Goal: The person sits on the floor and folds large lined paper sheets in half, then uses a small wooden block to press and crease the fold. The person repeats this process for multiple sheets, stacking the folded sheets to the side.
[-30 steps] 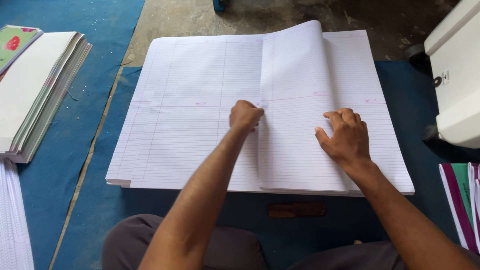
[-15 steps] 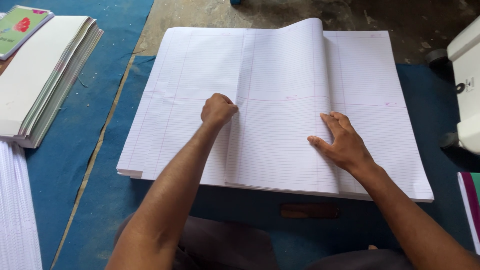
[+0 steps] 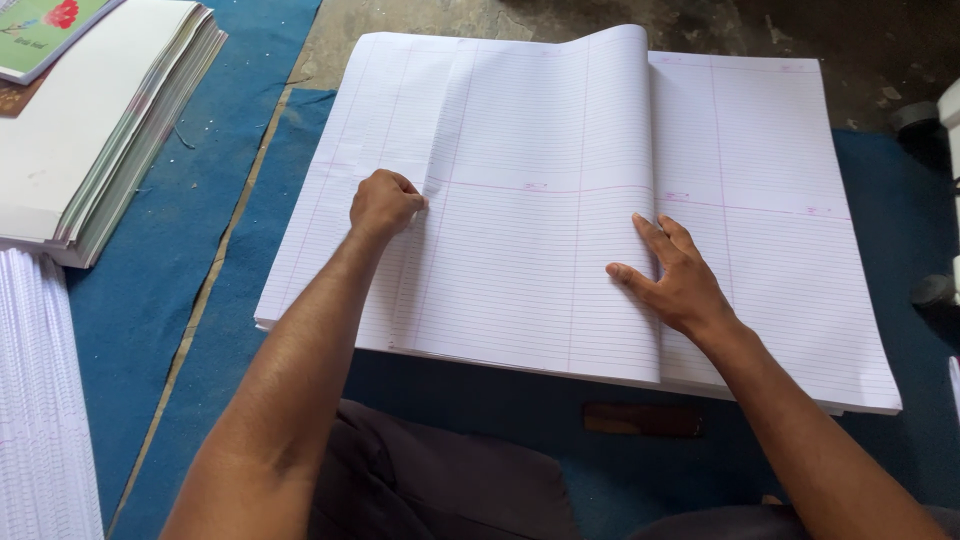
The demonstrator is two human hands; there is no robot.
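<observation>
A large stack of white ruled paper sheets (image 3: 760,180) lies on a blue mat in front of me. Its top sheet (image 3: 530,230) is folded over toward the left, with the fold standing up near the middle. My left hand (image 3: 385,203) is closed in a fist and pinches the folded sheet's free edge on the left half of the stack. My right hand (image 3: 670,278) lies flat, fingers spread, pressing down on the sheet close to the fold line.
A blue mat (image 3: 190,250) covers the floor. A pile of notebooks (image 3: 100,120) with a green cover on top sits at the upper left. More ruled paper (image 3: 40,400) lies at the lower left. A dark flat bar (image 3: 640,420) rests below the stack.
My left hand has dragged the folded sheet's edge further left across the stack. My right hand has opened flat near the fold.
</observation>
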